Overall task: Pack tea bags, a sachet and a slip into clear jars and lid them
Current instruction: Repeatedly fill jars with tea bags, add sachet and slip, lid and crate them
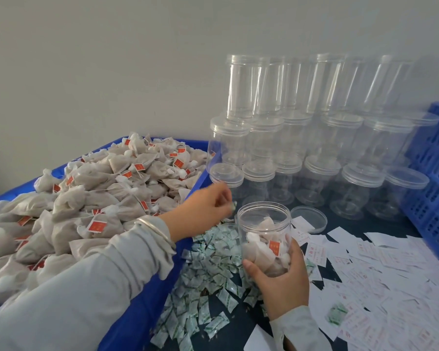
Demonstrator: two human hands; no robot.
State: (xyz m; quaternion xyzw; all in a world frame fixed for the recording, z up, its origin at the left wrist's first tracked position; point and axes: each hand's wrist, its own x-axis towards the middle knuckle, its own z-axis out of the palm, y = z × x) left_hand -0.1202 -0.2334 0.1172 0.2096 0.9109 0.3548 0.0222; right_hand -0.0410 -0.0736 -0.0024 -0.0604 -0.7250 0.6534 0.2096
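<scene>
Head view, left to right: a blue bin (pixel 147 312) heaped with tea bags (pixel 86 198) fills the left side. Over its right edge the left hand (pixel 203 209) pinches a small green-and-white sachet (pixel 232 206) at its fingertips, just beside the mouth of the open jar (pixel 264 234). That jar, part-filled with tea bags, is gripped low around its body by the right hand (pixel 281 274), fingers curled round it. Its lid (pixel 308 219) lies on the counter (pixel 352 224) just behind. Loose sachets (pixel 208 287) lie scattered below, paper slips (pixel 380 269) to the right, lidded empty jars (pixel 314 138) stacked behind. Risk: the sachet is held only by its edge, so it could drop outside the rim; a tilted jar could also spill bags.
</scene>
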